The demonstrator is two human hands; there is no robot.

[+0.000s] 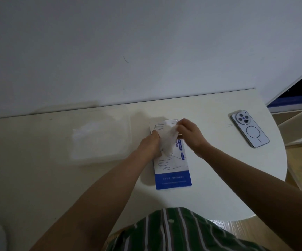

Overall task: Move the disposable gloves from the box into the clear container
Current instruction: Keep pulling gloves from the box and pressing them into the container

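White, thin gloves (167,142) stick up in a crumpled bunch between the two hands. The bunch comes out of the top of the box (172,178), which lies flat on the table (219,178) under the fingers, with its blue end pointing back at the person.

The right hand (190,133) pinches the far top of the bunch with its fingertips. The left hand (151,144) has its fingers curled round the near left side of it. I think two hands are used because the gloves are floppy and slippery, and one hand alone would let some fall. The left hand may also help keep the light box from sliding (I cannot tell if it presses on the box too).

The clear container (121,120) sits just to the left of the left fingers. It looks open on top, and something pale lies inside it. No other thing is between the fingers and the container, so the way over looks short and easy.

A phone (249,128) lies well off to the right of the right fingers, near the round table edge, and it is not in the way. Beyond the fingertips is a strip of table, then the wall. The bunch may need a lift to get over the container's rim.
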